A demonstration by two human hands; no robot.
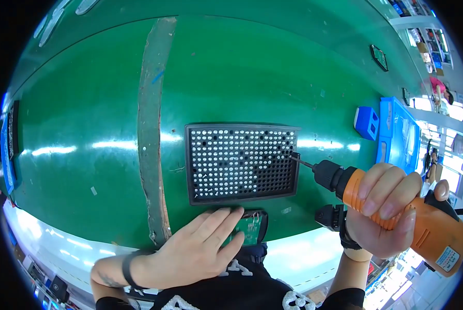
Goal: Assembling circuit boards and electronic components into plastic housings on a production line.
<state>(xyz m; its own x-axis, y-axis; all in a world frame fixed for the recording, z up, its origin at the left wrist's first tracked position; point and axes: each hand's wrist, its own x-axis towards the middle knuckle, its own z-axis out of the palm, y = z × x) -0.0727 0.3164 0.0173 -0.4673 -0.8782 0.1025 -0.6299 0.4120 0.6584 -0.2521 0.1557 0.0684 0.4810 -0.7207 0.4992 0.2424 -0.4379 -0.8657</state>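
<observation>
My right hand (pixel 386 212) is wrapped round an orange electric screwdriver (pixel 427 227) with a black chuck. Its thin bit points left, and the tip is at the right side of a black screw tray (pixel 242 199). Rows of silver screws (pixel 216 155) fill most of the tray's holes; many at its lower right are bare. Below the tray, my left hand (pixel 203 245) grips a green circuit board (pixel 251 229) in a black housing. The fingers lie along its upper left and the thumb is over the near part; the hand hides the board's left side.
A worn strip (pixel 150 129) crosses the green tabletop (pixel 87 113) left of the tray. At the right stand a small blue box (pixel 366 123) and a larger blue bin (pixel 396 132). Another board (pixel 379 58) lies at the far right. A person (pixel 439 89) is in the background.
</observation>
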